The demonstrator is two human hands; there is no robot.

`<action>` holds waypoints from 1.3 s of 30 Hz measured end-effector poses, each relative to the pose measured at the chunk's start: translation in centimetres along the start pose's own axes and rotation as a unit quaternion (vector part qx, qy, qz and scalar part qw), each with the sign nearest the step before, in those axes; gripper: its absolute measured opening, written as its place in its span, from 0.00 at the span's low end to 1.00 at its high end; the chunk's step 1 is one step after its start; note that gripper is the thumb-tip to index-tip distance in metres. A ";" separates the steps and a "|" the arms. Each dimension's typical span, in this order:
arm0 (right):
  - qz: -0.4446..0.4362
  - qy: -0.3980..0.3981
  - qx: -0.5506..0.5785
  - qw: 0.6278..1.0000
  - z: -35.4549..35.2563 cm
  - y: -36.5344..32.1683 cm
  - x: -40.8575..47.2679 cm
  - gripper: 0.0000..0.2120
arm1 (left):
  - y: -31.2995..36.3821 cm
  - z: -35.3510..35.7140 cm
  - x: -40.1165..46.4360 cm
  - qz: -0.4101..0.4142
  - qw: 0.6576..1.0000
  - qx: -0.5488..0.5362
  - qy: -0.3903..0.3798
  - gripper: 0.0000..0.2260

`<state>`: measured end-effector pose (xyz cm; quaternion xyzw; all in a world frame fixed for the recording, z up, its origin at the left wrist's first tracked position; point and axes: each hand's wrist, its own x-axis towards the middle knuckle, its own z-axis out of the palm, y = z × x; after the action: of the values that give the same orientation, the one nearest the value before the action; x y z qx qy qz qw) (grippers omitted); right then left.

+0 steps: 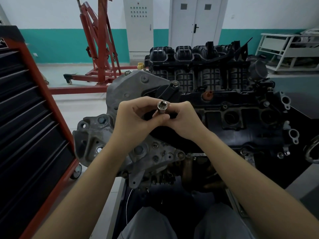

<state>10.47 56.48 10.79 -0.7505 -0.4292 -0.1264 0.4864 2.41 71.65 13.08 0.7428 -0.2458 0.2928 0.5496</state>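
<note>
Both hands meet above the engine (pixel 224 118). The left hand (pixel 136 121) grips a long metal socket (pixel 161 109) between thumb and curled fingers. The socket's long axis runs nearly upright, tilted slightly, with its open square-drive end pointing up toward the camera. The right hand (pixel 183 118) is curled against the socket's lower end, which is hidden, so it probably pinches it there. A red tool cabinet (pixel 34 118) stands at the left.

Black ribbed plastic intake manifold (pixel 183 54), front ledge: small white stamped number (pixel 166 63), reads about "032171", digits soft and unsure. Red-framed black tool cabinet (pixel 25 126), top left: black-and-white badge (pixel 2 44), cut off, lettering illegible. Grey cast metal engine bracket (pixel 89 135): round white sticker (pixel 99 150), print too small.
</note>
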 end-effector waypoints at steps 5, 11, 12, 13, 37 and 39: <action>0.001 -0.007 -0.005 1.000 0.0 0.1 0.0 0.09 | 0.0 0.3 -0.1 0.012 0.997 0.066 0.041 0.12; -0.002 -0.004 -0.007 1.000 0.0 0.1 0.0 0.07 | 0.3 0.2 -0.1 -0.019 1.000 -0.021 -0.002 0.14; 0.000 0.002 -0.002 1.000 0.0 0.1 0.0 0.08 | 0.3 0.1 0.0 -0.018 1.000 -0.013 -0.001 0.14; 0.000 0.004 0.001 1.000 0.0 0.1 0.0 0.08 | 0.3 0.1 0.0 -0.013 1.000 0.012 0.003 0.13; 0.005 -0.003 -0.008 1.000 0.1 0.2 0.1 0.08 | 1.0 -0.3 -0.4 -0.034 0.999 0.022 -0.002 0.12; -0.001 0.002 -0.008 1.000 0.1 0.2 0.0 0.09 | 1.0 -0.3 -0.5 -0.025 0.994 0.100 0.025 0.12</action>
<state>10.60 56.53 10.68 -0.7537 -0.4284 -0.1317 0.4807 1.30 71.69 13.50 0.7924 -0.1831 0.3205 0.4856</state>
